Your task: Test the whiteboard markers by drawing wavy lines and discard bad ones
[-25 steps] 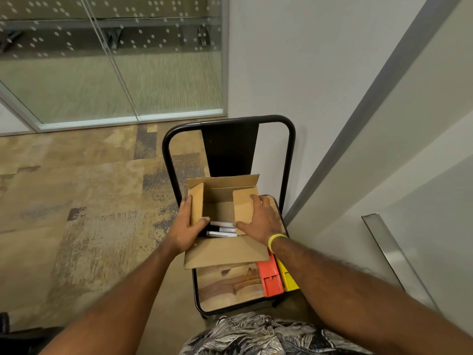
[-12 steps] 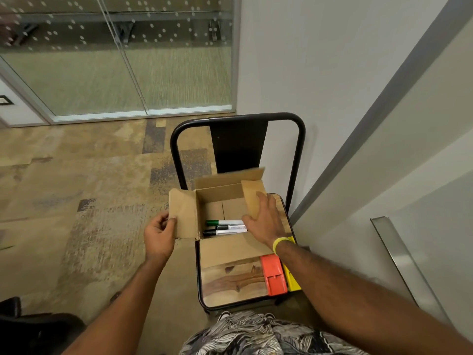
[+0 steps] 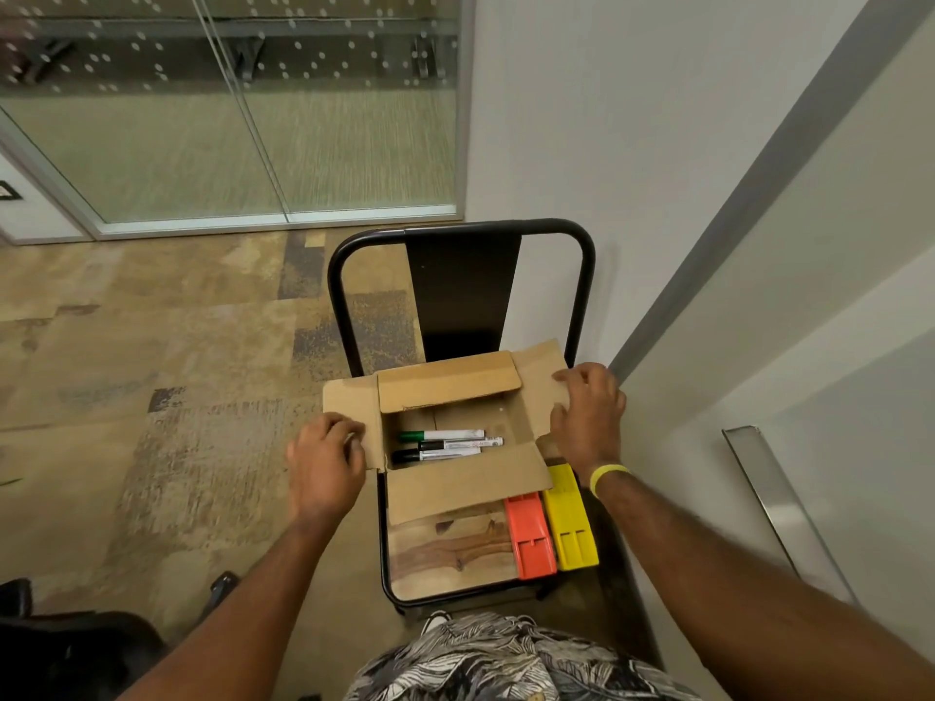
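A cardboard box point(image 3: 455, 485) stands open on the wooden seat of a black metal chair point(image 3: 445, 559). Three whiteboard markers lie side by side inside it: a green-capped marker point(image 3: 440, 435) at the back and two black-capped markers point(image 3: 445, 449) nearer me. My left hand point(image 3: 326, 465) grips the box's left flap point(image 3: 349, 412), folded outward. My right hand point(image 3: 587, 422) grips the right flap point(image 3: 544, 379), also spread outward. The whiteboard point(image 3: 870, 447) stands to my right.
An orange block point(image 3: 528, 536) and a yellow block point(image 3: 569, 518) lie on the seat right of the box. The chair back point(image 3: 463, 290) rises behind the box. A white wall point(image 3: 632, 144) is at right, glass partitions point(image 3: 227, 118) behind, carpet point(image 3: 152, 397) at left.
Both side flaps have been spread outward: the left one first, then my right hand swung the right flap open. The markers inside are now fully exposed.
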A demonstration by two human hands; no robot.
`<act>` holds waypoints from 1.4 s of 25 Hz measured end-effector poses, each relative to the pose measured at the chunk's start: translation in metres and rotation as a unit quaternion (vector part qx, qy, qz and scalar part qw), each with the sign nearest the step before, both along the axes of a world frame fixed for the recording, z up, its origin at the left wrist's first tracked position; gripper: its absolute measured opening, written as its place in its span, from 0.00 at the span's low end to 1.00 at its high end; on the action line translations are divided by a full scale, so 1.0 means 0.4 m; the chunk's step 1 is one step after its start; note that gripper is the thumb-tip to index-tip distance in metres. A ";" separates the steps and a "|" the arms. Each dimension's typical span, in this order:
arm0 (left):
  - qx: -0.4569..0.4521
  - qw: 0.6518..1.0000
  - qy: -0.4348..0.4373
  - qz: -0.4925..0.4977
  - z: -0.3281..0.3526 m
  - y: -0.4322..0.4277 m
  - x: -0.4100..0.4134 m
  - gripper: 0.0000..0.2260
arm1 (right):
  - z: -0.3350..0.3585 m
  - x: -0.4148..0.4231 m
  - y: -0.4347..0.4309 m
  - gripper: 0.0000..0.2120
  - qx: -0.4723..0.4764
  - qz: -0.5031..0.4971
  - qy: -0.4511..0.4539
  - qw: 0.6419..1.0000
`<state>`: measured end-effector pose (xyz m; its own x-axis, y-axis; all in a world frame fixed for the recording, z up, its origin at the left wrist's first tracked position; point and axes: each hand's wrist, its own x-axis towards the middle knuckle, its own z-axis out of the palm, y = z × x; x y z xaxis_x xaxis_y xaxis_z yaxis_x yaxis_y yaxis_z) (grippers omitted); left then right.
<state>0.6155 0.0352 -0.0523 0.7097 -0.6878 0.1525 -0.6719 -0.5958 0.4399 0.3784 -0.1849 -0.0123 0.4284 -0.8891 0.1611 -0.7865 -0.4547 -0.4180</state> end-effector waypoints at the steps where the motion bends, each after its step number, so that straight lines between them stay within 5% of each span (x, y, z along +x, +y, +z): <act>1: 0.016 0.999 -0.017 -0.032 0.001 -0.009 -0.005 0.09 | -0.001 0.005 -0.003 0.17 -0.022 0.031 0.037 0.999; 7: 0.060 0.990 -0.049 -0.122 0.022 -0.052 -0.019 0.10 | 0.008 0.057 0.033 0.08 -0.088 0.190 0.111 0.971; 11: 0.064 0.993 -0.013 -0.102 0.020 -0.048 -0.023 0.15 | 0.013 0.112 0.072 0.04 -0.028 0.283 0.134 0.949; 17: 0.036 0.988 0.062 -0.134 0.051 -0.047 -0.024 0.31 | -0.030 0.212 0.055 0.14 0.198 0.323 0.206 0.902; 27: 0.079 0.980 0.117 -0.141 0.085 -0.139 0.026 0.34 | -0.153 0.330 0.020 0.36 0.162 0.389 0.346 0.838; 35: 0.060 0.983 0.130 -0.118 0.073 -0.144 0.032 0.33 | -0.172 0.375 0.017 0.33 0.160 0.433 0.359 0.811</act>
